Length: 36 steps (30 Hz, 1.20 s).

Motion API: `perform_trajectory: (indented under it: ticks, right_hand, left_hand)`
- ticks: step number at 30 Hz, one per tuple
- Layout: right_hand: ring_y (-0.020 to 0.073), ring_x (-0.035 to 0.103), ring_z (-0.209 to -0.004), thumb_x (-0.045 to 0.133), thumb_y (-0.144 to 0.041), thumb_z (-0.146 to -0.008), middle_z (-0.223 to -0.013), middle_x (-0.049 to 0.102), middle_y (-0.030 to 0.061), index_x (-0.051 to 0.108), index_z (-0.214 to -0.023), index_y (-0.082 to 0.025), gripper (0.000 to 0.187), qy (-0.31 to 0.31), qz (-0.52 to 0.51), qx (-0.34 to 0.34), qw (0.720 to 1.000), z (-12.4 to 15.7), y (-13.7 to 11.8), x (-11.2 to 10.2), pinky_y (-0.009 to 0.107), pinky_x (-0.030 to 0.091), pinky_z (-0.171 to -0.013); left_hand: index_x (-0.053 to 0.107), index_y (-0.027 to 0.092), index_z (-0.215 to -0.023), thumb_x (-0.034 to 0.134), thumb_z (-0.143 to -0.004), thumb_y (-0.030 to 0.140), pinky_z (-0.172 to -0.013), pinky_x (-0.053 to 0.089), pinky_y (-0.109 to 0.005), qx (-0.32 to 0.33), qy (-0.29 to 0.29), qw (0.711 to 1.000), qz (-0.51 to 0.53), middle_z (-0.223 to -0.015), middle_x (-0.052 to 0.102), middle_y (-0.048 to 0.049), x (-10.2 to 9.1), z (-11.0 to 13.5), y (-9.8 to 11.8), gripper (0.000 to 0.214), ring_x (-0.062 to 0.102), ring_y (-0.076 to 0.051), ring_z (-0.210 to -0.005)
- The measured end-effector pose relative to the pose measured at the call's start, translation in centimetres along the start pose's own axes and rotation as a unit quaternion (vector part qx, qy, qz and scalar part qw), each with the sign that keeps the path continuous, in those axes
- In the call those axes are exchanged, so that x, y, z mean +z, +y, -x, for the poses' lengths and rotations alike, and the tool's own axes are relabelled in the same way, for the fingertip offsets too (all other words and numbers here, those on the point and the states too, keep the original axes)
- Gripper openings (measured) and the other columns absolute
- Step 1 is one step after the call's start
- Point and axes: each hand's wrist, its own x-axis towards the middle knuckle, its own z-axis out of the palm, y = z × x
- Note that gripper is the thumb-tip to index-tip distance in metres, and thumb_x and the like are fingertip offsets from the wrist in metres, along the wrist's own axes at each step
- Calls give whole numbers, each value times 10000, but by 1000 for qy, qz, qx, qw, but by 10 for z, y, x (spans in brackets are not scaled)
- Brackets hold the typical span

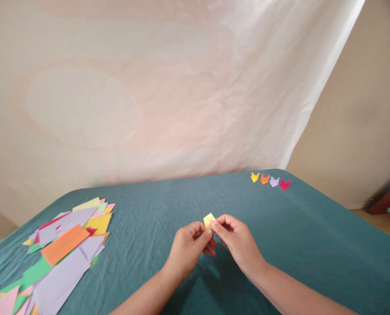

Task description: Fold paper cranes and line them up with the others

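Note:
A small folded yellow paper piece (209,220) is pinched between the fingertips of both hands, held just above the teal tablecloth (155,205) near the table's middle. My left hand (190,247) closes on its left side. From the right, my right hand (236,240) grips it with thumb and forefinger. Only the top of the paper shows above the fingers.
A loose spread of coloured paper sheets (63,245), orange, purple, yellow, green and pink, lies at the left. Several small folded paper figures (269,180) stand in a row at the far right. A pale cloth backdrop (149,87) hangs behind the table.

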Motion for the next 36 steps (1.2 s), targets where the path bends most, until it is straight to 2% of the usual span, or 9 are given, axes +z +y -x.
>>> perform_trajectory:
  ticks: [5, 11, 17, 23, 30, 36]
  right_hand:
    - [98, 443, -549, 577, -412, -834, -629, 570, -22, 624, -771, -164, 260, -41, 1, 5, 999, -2, 2, -2, 210, 326, -513]
    - [97, 426, -541, 557, -411, -845, -616, 567, -17, 630, -703, -161, 297, -25, 22, 5, 999, -6, 5, -6, 214, 312, -513]
    - [94, 389, -520, 575, -413, -829, -569, 520, -33, 617, -676, -169, 292, -3, 48, 11, 999, -7, 10, -8, 215, 292, -500]
    - [90, 365, -517, 557, -422, -840, -556, 469, -45, 600, -676, -172, 302, -14, 60, 4, 998, -6, 11, -8, 215, 277, -495]
    - [95, 377, -532, 578, -462, -817, -588, 477, -36, 610, -724, -168, 310, -27, 66, 8, 997, -10, 17, -13, 215, 280, -496]
    - [94, 370, -524, 594, -451, -806, -576, 464, -37, 625, -746, -160, 298, -29, 53, 24, 998, -14, 19, -17, 216, 270, -485]
  left_hand:
    - [533, 146, -669, 541, -824, 340, -520, 452, -241, -8, -6, 1000, -13, -595, 632, -26, 0, -1, 0, 248, 600, -143, -499]
    - [553, 138, -718, 485, -864, 355, -533, 439, -232, -5, -36, 999, -8, -618, 646, -34, -1, -1, -2, 270, 602, -132, -513]
    - [550, 141, -777, 450, -881, 389, -515, 425, -226, -3, -29, 1000, -10, -659, 653, -39, -5, -6, -8, 287, 615, -141, -545]
    - [545, 147, -686, 598, -781, 296, -521, 429, -221, -4, 9, 999, -33, -570, 636, -17, -7, -8, -11, 185, 594, -131, -519]
    - [555, 144, -652, 637, -747, 307, -508, 411, -227, -42, 2, 999, 33, -576, 662, -39, -14, -12, -10, 206, 600, -138, -503]
    - [585, 131, -701, 638, -758, 309, -526, 409, -218, -29, 48, 996, 67, -619, 656, -37, -33, -19, -13, 194, 596, -126, -541]
